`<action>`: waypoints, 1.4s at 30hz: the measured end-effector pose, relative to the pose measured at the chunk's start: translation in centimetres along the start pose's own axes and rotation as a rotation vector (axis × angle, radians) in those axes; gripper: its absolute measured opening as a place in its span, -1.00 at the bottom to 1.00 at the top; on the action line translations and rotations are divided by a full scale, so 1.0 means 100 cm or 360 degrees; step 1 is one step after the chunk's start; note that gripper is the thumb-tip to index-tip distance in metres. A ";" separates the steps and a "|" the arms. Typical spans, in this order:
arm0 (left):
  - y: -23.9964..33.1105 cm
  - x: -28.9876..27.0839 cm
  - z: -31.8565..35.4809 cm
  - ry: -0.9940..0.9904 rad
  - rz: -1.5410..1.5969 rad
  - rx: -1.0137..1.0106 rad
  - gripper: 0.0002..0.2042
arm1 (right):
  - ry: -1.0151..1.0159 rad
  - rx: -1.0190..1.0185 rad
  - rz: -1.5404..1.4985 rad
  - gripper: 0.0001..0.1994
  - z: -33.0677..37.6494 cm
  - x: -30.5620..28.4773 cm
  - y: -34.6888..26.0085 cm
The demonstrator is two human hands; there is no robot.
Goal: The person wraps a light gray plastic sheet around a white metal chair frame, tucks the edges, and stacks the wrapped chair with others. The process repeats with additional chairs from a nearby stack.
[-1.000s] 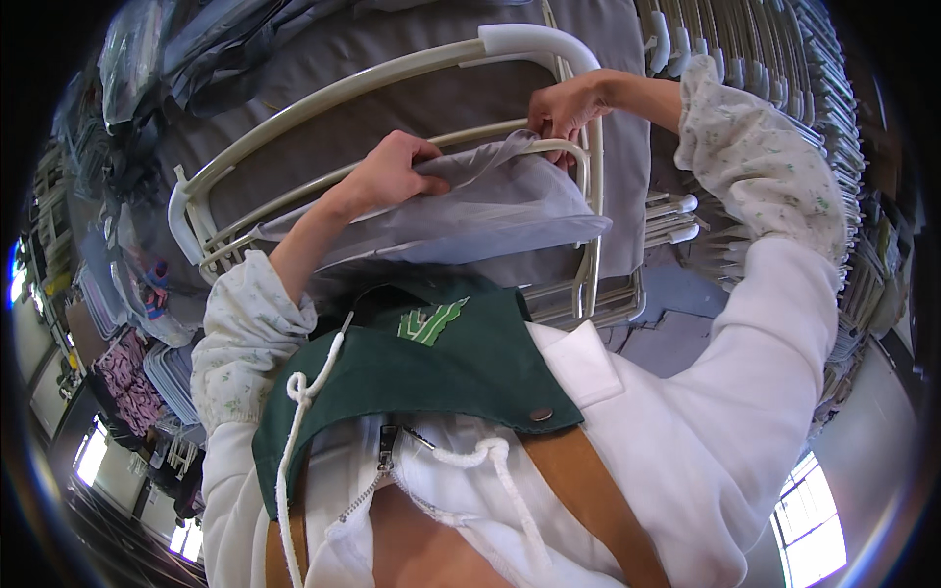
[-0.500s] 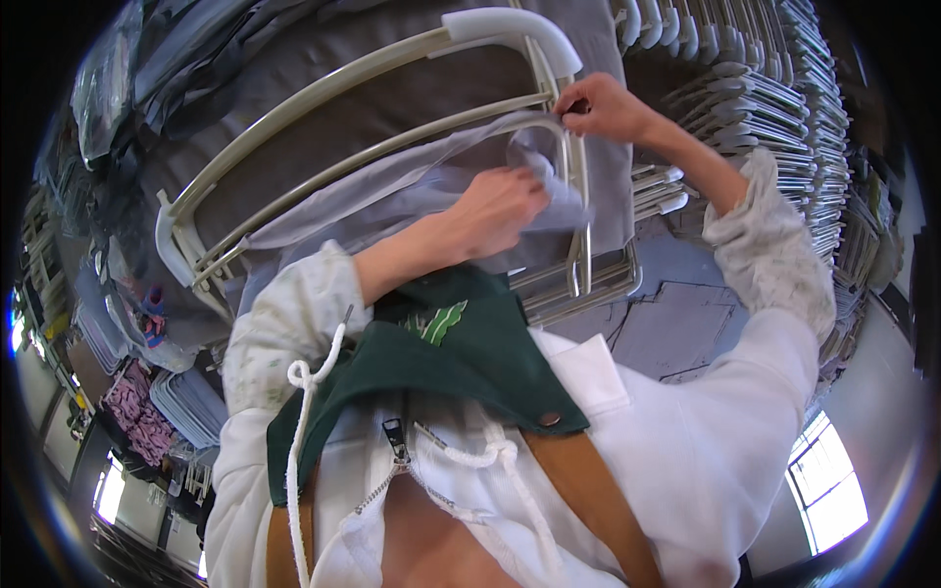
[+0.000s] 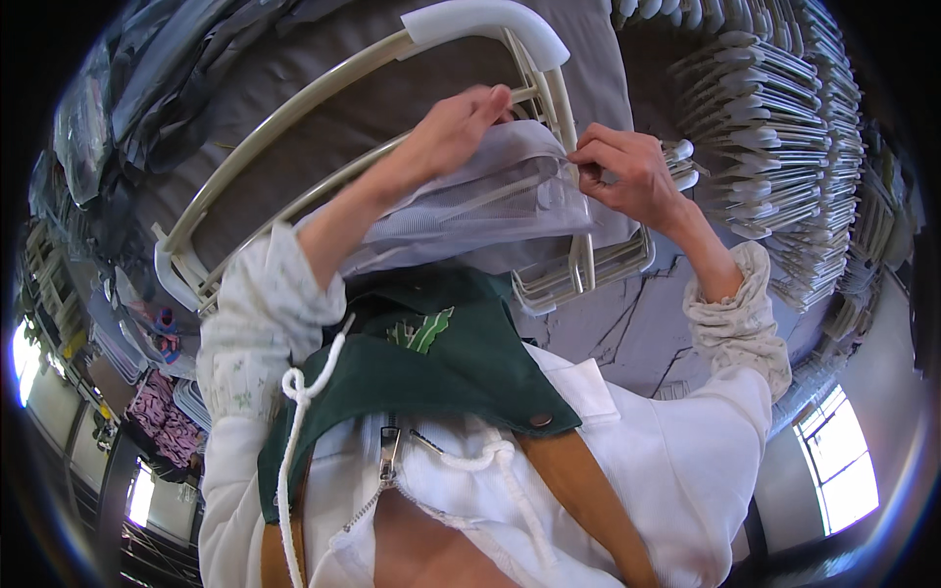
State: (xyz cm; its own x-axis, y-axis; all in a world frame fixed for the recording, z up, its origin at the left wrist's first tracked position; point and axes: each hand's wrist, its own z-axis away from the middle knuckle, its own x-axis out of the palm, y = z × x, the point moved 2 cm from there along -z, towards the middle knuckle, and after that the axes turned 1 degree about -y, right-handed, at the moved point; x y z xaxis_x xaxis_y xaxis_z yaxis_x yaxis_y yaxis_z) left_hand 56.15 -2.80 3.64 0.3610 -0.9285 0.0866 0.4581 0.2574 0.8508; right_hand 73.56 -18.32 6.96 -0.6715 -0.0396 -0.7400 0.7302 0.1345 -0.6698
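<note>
A cream tubular metal frame [image 3: 294,103], apparently a folding chair's, lies before me with white plastic sleeves [image 3: 490,24] on its corners. Sheer pale grey mesh fabric [image 3: 470,201] is spread along its near inner bar. My right hand [image 3: 632,176] pinches the mesh edge beside the right side tube, thumb and forefinger together. Over the inner bar, just above the mesh's upper edge, is my left hand [image 3: 451,132]. Its fingers are curled and pressed together; what they hold, if anything, is hidden behind the hand.
Grey cloth [image 3: 343,59] covers the surface under the frame. Stacked metal frames with white ends [image 3: 765,147] stand at the right. Another tubular frame [image 3: 618,265] lies below the right side. Plastic-wrapped dark material [image 3: 88,137] is heaped at far left, near pink patterned cloth [image 3: 162,416].
My left hand has moved up and away from the mesh's middle to the inner bar. My right hand has come down the side tube to the mesh edge. The mesh lies more spread out.
</note>
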 end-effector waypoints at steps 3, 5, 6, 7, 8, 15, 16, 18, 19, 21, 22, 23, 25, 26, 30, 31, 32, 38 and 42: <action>-0.008 -0.002 -0.032 -0.0560 0.0082 -0.0510 -0.71 | -0.0276 -0.0279 0.0378 -0.74 0.007 0.010 -0.004; -0.011 -0.002 -0.035 -0.0689 -0.0067 -0.0364 -0.74 | -0.0245 -0.0218 0.0185 -0.72 0.004 0.010 0.006; -0.012 -0.003 -0.037 -0.0684 -0.0148 -0.0293 -0.74 | -0.0223 -0.0191 0.0098 -0.71 0.000 0.010 0.010; -0.013 -0.001 -0.038 -0.0671 -0.0227 -0.0223 -0.74 | 0.0060 0.0034 -0.0081 -0.73 -0.006 0.010 0.011; -0.014 -0.002 -0.039 -0.0650 -0.0304 -0.0153 -0.74 | 0.0003 0.0206 -0.0341 -0.71 -0.015 0.018 0.014; -0.063 -0.099 0.087 -0.0515 -0.0670 -0.0064 -0.64 | -0.0100 0.0732 -0.0529 -0.70 -0.013 0.085 0.023; -0.074 -0.123 0.119 -0.0449 -0.0639 -0.0039 -0.63 | -0.0087 0.0741 -0.0452 -0.71 -0.016 0.082 0.020; -0.088 -0.167 0.175 -0.0317 -0.0732 0.0008 -0.63 | -0.0121 0.0686 -0.0324 -0.72 -0.014 0.078 0.023; -0.098 -0.184 0.200 -0.0269 -0.0768 0.0051 -0.63 | -0.0254 0.0799 -0.0336 -0.71 -0.014 0.075 0.029; -0.123 -0.222 0.255 -0.0208 -0.0707 -0.0237 -0.62 | -0.0353 0.0873 -0.0255 -0.70 -0.025 0.072 0.015; -0.135 -0.239 0.275 -0.0190 -0.0677 -0.0359 -0.62 | -0.0304 0.0843 -0.0156 -0.71 -0.031 0.066 -0.002; -0.148 -0.253 0.291 -0.0170 -0.0308 -0.0423 -0.63 | -0.0249 0.0816 -0.0061 -0.71 -0.039 0.061 -0.019; -0.172 -0.275 0.308 -0.0188 0.0415 -0.0544 -0.64 | 0.0185 0.0366 0.0309 -0.72 -0.069 0.062 -0.082; -0.185 -0.280 0.305 -0.0261 0.0418 -0.0565 -0.64 | 0.0386 0.0143 0.0493 -0.73 -0.081 0.075 -0.117; -0.201 -0.288 0.291 -0.0722 0.0300 -0.0663 -0.59 | -0.0110 -0.0383 -0.0217 -0.77 -0.133 0.199 -0.241; -0.198 -0.293 0.290 -0.0901 0.0308 -0.0687 -0.58 | -0.0317 -0.0515 -0.0166 -0.77 -0.140 0.236 -0.274; -0.194 -0.294 0.291 -0.1083 0.0323 -0.0713 -0.57 | -0.0239 -0.0697 0.0018 -0.79 -0.147 0.272 -0.299; -0.185 -0.299 0.287 -0.1250 -0.0024 -0.0803 -0.60 | 0.0264 -0.0322 0.0342 -0.87 -0.201 0.304 -0.320; -0.180 -0.298 0.310 -0.0873 -0.0079 -0.0812 -0.68 | -0.0967 0.0758 0.0372 -0.55 -0.260 0.290 -0.288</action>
State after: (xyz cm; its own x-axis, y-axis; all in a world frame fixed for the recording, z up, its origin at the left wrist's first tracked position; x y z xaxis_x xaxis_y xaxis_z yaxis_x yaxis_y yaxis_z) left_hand 12.00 11.98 1.81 -0.0655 -0.9080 0.4139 0.8313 0.1797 0.5260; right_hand 29.73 2.41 6.37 -0.4092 -0.6123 -0.6765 0.9105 -0.2254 -0.3467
